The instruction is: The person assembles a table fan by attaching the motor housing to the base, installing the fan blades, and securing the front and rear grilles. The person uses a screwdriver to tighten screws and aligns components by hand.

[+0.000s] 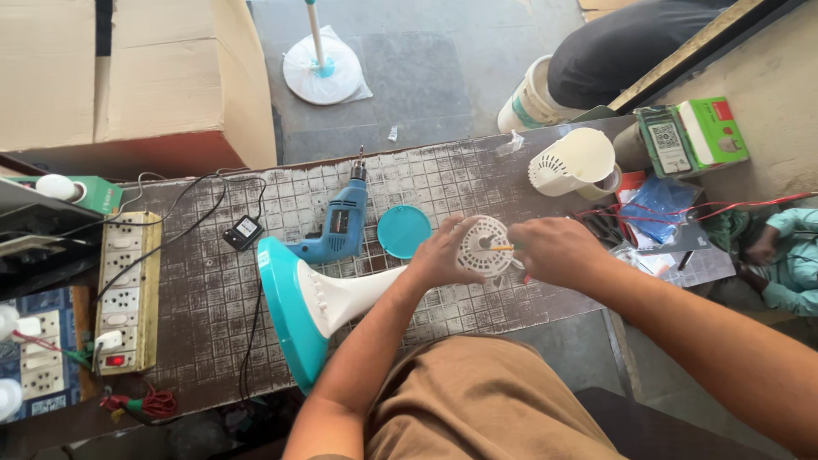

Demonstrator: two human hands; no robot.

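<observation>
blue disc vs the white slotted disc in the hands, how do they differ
The blue disc is solid and plain; the white disc is pierced with slots. The blue disc lies flat and untouched on the bench beside the drill; the white disc is held by the left hand on the end of the white stand, with the right hand at its centre. The blue one looks slightly smaller. Both are round.

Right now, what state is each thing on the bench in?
left hand: gripping the white round part.
right hand: closed on a thin tool at the part's centre.
white round part: held up, facing the camera.
fan stand: lying on its side.
blue drill: lying flat, untouched.
blue round cap: lying loose.
white vented housing: on its side.
power strip: plugs inserted.
</observation>
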